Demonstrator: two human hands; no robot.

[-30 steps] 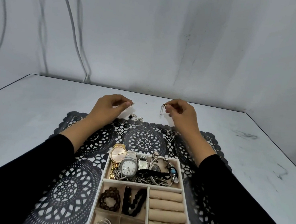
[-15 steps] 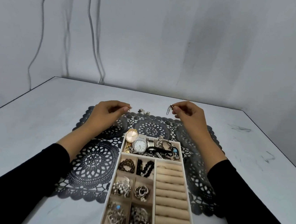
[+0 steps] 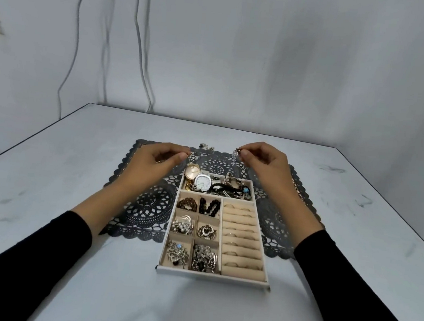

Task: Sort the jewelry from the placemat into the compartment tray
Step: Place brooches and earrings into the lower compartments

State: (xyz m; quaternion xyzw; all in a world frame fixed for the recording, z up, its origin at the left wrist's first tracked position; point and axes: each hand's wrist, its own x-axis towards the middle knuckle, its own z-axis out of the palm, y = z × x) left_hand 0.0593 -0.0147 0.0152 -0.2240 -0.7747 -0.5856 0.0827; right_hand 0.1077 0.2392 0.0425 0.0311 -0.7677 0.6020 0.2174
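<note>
A pale grey table (image 3: 62,171) stands against a grey wall hung with thin cables (image 3: 144,50). On the table lies one dark lace placemat (image 3: 147,206), and on it, nearest me, one white compartment tray (image 3: 210,275).

My left hand (image 3: 153,162) hovers over the mat's far left. Its fingers are curled, with thumb and forefinger pinching a tiny glinting piece (image 3: 189,154); I cannot tell what it is. Between my two hands, at the mat's far edge, lies one small cluster of loose jewelry (image 3: 207,147). My right hand (image 3: 265,163) is raised at the far right, fingers curled. Its thumb and forefinger pinch the top of one pale beaded earring (image 3: 234,158), which hangs straight down beyond the tray's far end.

The tray's one wide far compartment holds a gold watch (image 3: 192,172) and a silver watch (image 3: 202,182) among tangled bracelets. Nearer me are six small compartments, all filled, and one column of ring rolls (image 3: 242,241) on the right.
</note>
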